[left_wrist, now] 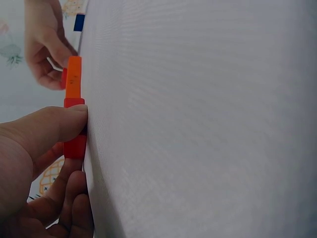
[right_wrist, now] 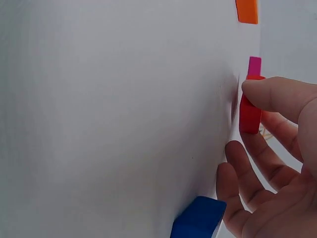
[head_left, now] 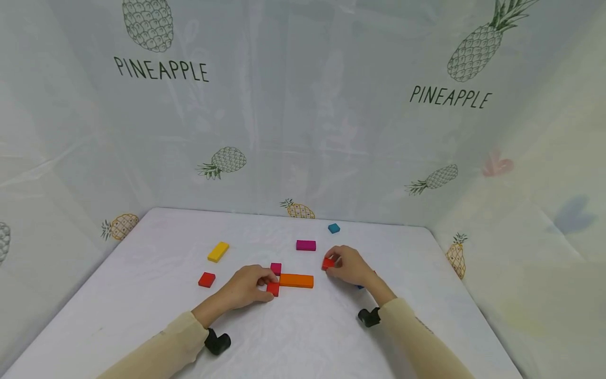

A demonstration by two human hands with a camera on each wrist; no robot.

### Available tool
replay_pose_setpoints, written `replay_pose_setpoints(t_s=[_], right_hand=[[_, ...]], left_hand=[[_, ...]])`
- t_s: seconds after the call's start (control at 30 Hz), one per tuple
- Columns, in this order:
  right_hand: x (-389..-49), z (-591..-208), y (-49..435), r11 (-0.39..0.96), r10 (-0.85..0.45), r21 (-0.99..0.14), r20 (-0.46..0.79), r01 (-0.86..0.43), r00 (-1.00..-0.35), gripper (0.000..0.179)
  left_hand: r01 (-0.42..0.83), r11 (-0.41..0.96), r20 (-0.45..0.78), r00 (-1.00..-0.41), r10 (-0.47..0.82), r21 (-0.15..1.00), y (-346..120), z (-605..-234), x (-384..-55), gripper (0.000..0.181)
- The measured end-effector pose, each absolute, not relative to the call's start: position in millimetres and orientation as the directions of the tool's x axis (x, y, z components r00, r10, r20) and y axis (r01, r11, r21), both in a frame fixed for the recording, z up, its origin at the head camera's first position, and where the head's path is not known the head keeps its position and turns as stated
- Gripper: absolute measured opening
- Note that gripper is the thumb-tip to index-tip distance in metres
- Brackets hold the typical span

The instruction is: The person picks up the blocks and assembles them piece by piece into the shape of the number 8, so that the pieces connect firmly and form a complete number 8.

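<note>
Thumb and fingers of my left hand (head_left: 246, 287) pinch a red block (head_left: 273, 288) on the white table, at the left end of a long orange block (head_left: 296, 280). Just behind that red block is a small pink block (head_left: 276, 268). To the right, my right hand (head_left: 350, 266) holds another red block (head_left: 327, 263) between thumb and fingers, apart from the orange one. In the right wrist view this red block shows close over the cloth, its middle partly covered by the thumb. A blue block (right_wrist: 200, 218) lies below the right hand, mostly hidden in the head view.
A yellow block (head_left: 218, 252) and a red block (head_left: 206, 279) lie at the left. Farther back are a magenta block (head_left: 305, 245) and a teal block (head_left: 333, 228). A pineapple-print curtain (head_left: 303, 116) surrounds the table (head_left: 293, 337) at the back and sides.
</note>
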State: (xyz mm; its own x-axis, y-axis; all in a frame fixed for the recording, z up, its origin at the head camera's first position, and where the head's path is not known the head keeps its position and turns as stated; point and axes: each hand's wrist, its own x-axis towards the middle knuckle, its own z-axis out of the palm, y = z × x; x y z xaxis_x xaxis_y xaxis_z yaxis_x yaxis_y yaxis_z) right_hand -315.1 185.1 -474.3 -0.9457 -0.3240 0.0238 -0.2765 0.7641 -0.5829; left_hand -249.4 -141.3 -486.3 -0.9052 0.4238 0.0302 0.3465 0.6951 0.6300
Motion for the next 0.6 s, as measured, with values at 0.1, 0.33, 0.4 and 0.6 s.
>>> replay_pose_setpoints(t_s=[0.1, 0.33, 0.4, 0.6], right_hand=[[-312.3, -472.3, 181.9, 0.759, -0.337, -0.584, 0.023, -0.286, -0.941, 0.028], [-306.8, -470.2, 176.6, 0.747, -0.375, -0.584, 0.026, -0.319, -0.926, 0.030], [-305.5, -469.7, 175.1, 0.742, -0.384, -0.586, 0.026, -0.325, -0.923, 0.031], [-303.2, -468.6, 170.5, 0.737, -0.404, -0.584, 0.021, -0.339, -0.915, 0.031]], left_hand=[[0.352, 0.693, 0.032, -0.903, 0.429, 0.629, -141.4, -485.8, -249.4, 0.028], [0.352, 0.696, 0.034, -0.904, 0.426, 0.626, -141.3, -485.9, -249.5, 0.028], [0.346, 0.696, 0.032, -0.906, 0.422, 0.629, -141.4, -486.1, -249.7, 0.028], [0.342, 0.699, 0.027, -0.907, 0.420, 0.629, -141.6, -487.6, -250.1, 0.029]])
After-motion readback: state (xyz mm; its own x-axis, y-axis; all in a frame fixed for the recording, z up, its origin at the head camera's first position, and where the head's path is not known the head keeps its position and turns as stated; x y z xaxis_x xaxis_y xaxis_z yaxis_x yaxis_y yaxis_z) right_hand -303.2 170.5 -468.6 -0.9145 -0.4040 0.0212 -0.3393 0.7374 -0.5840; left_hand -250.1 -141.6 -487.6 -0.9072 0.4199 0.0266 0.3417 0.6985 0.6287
